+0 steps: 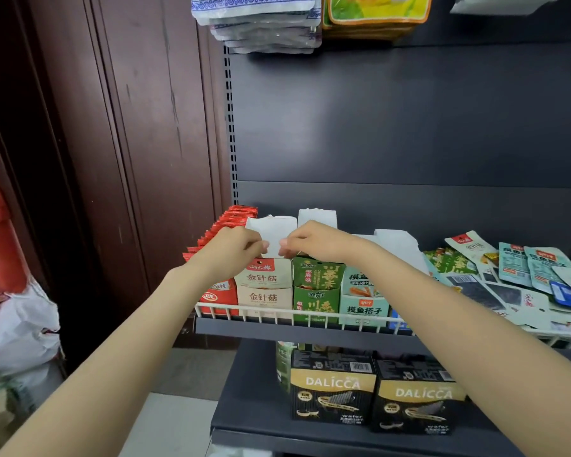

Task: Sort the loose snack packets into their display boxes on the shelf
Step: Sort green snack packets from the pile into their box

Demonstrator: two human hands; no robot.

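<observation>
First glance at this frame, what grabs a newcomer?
Both hands, left hand and right hand, meet over the cream display box at the shelf's left. Loose snack packets lie heaped at the right; two black Dalicca boxes stand below.

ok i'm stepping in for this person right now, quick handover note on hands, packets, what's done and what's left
Left hand: fingers curled over the top of the cream display box; any packet held is hidden.
Right hand: fingertips pinched over the gap between the cream box and the green display box; its hold is hidden too.
Done: red packets stand in a row in the red box at the left end; four boxes line the shelf rail.
Left: the pile of loose packets on the right of the shelf, green, teal and white ones mixed, needs sorting into the matching boxes.
</observation>
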